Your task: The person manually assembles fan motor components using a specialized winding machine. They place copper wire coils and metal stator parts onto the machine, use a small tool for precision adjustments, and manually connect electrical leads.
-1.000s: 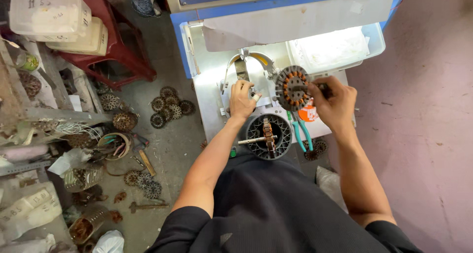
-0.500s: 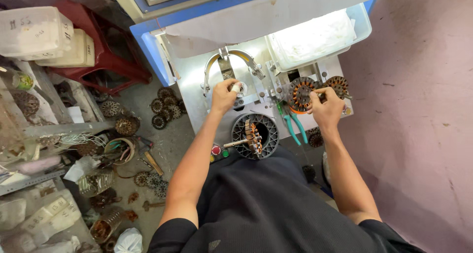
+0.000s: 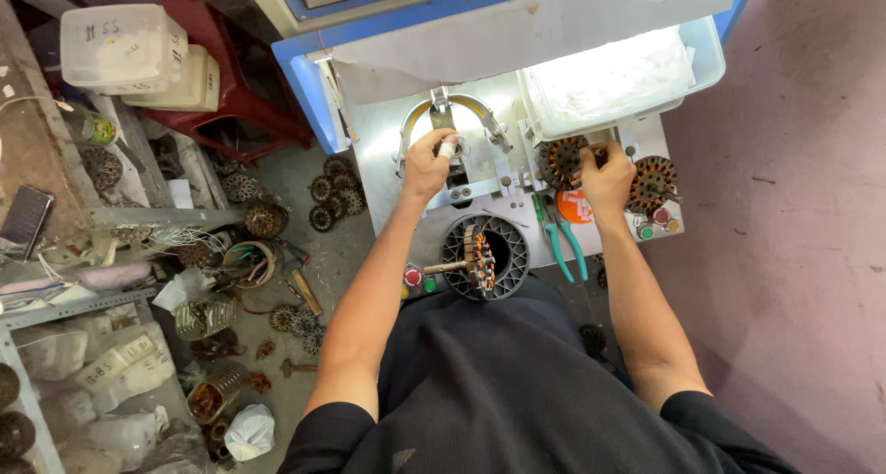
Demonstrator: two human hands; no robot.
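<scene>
My left hand [image 3: 430, 164] grips a small white-capped knob on the arched metal fixture [image 3: 454, 114] of the blue winding machine. My right hand [image 3: 607, 179] holds a round copper-wound stator [image 3: 561, 160] resting on the machine's metal deck. A second similar stator [image 3: 652, 184] lies just right of that hand. Below, a round black ribbed housing [image 3: 485, 252] holds a wound stator on a shaft [image 3: 478, 262].
Green-handled pliers [image 3: 559, 238] lie on the deck beside my right arm. A clear plastic tray [image 3: 620, 77] sits at the back right. Red and green buttons [image 3: 415, 278] edge the deck. Several loose stators [image 3: 332, 190], a red stool [image 3: 231, 77] and cluttered shelves fill the left floor.
My right hand has carried the stator from in front of me down to the right part of the deck. My left hand stayed at the arched fixture and now pinches its knob.
</scene>
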